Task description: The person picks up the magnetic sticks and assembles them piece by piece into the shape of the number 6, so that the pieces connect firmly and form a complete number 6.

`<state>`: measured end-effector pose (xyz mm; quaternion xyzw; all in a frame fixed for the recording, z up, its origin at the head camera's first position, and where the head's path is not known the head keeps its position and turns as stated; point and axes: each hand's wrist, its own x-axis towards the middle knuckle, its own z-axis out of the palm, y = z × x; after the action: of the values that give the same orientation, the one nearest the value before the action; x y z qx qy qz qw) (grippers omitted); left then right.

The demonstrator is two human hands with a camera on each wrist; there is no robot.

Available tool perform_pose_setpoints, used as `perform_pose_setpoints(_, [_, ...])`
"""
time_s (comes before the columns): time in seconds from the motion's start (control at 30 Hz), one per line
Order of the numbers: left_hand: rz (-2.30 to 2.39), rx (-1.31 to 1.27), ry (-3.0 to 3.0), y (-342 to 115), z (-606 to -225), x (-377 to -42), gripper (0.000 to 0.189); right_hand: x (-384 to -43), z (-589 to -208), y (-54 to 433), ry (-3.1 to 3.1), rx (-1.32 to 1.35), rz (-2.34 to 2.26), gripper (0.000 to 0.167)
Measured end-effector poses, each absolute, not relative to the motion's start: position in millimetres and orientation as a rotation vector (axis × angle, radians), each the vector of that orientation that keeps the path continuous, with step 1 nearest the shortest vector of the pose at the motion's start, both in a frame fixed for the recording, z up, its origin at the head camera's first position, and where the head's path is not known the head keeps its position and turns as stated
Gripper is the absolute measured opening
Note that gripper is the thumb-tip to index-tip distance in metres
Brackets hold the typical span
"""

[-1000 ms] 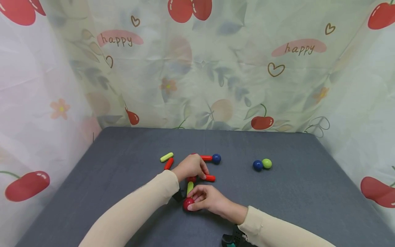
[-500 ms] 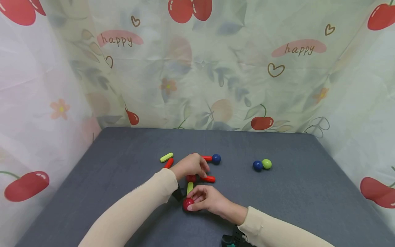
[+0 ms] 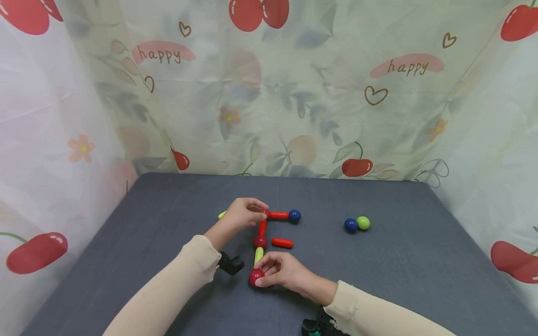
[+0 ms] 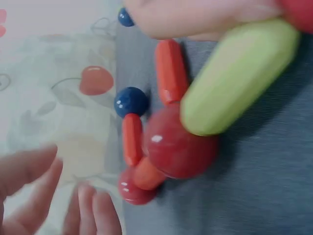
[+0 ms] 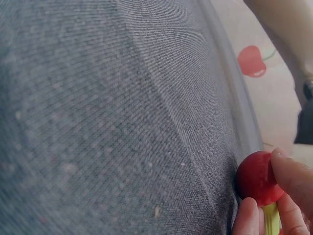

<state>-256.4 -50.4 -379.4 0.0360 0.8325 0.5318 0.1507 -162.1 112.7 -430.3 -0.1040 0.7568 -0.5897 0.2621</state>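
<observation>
My right hand [image 3: 287, 273] pinches a red ball [image 3: 256, 278] at the near end of a chain of magnetic-looking balls and rods. From it a yellow-green rod [image 3: 258, 255] leads to a middle red ball [image 3: 260, 241]. A red rod [image 3: 262, 227] continues to a far red ball [image 3: 266, 214], where another red rod [image 3: 278, 215] joins a blue ball [image 3: 294, 216]. Over that far ball hovers my left hand [image 3: 240, 215]; the left wrist view shows its fingers [image 4: 36, 200] spread with nothing between them. A loose red rod [image 3: 282, 242] lies right of the middle ball.
A second blue ball [image 3: 351, 225] and a green ball [image 3: 363, 222] sit together on the right of the dark grey table [image 3: 399, 280]. Part of a yellow-green rod [image 3: 221, 215] shows behind the left hand. A patterned curtain [image 3: 273, 93] surrounds the table.
My left hand has let go of the loose red rod and moved up and left to the far red ball, uncovering the middle of the chain. The right hand has stayed put.
</observation>
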Motion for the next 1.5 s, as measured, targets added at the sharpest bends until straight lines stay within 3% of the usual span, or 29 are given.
perform_pose_setpoints(0.5, [1.517, 0.02, 2.273, -65, -414, -240, 0.029, -163, -431, 112, 2.054, -0.287, -1.589, 0.03])
perform_pose_setpoints(1.17, [1.481, 0.033, 2.295, -67, -421, -244, 0.028, -162, -427, 113, 2.02, -0.298, -1.583, 0.028])
perform_pose_setpoints(1.5, [1.519, 0.035, 2.249, -68, -420, -244, 0.029, -172, -404, 126, 2.088, -0.379, -1.471, 0.03])
